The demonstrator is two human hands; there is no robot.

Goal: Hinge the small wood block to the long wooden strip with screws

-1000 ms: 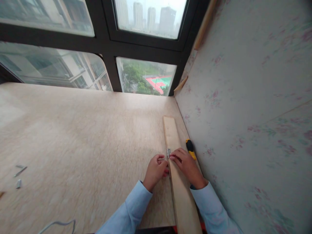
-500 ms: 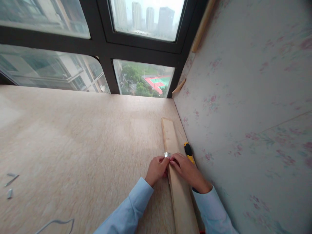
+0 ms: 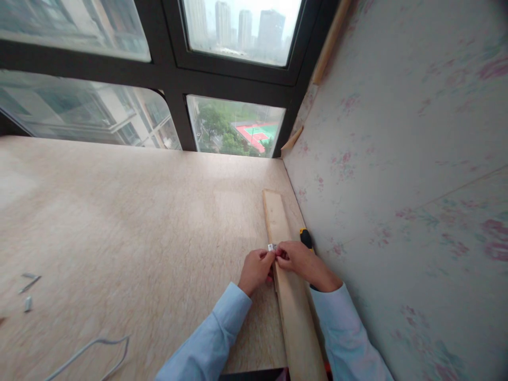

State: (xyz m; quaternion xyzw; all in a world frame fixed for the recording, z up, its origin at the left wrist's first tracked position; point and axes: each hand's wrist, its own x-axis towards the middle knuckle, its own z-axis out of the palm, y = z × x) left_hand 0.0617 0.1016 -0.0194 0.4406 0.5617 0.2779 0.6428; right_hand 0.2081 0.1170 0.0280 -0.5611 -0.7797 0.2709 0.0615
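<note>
A long pale wooden board (image 3: 296,323) lies on the marbled surface beside the wall. A small silver metal bracket (image 3: 271,247) sits at the board's left edge. My left hand (image 3: 256,269) is closed, its thumb and fingers pinching the bracket against that edge. My right hand (image 3: 304,263) reaches over the board, fingertips pinched together right beside the bracket; whatever they hold is too small and covered to make out. Just past my right hand, a yellow-and-black tool handle (image 3: 305,238) shows between board and wall.
Several small metal pieces (image 3: 28,303) lie far left on the sill surface (image 3: 159,227). A grey cable (image 3: 95,343) loops at the lower left. A dark object (image 3: 254,375) shows at the bottom edge. The papered wall (image 3: 397,185) rises close on the right; dark-framed windows (image 3: 234,76) stand ahead.
The view has shifted slightly, bringing more of the cable and a dark object at the bottom into sight. Both hands stay at the bracket, with only small finger movement.
</note>
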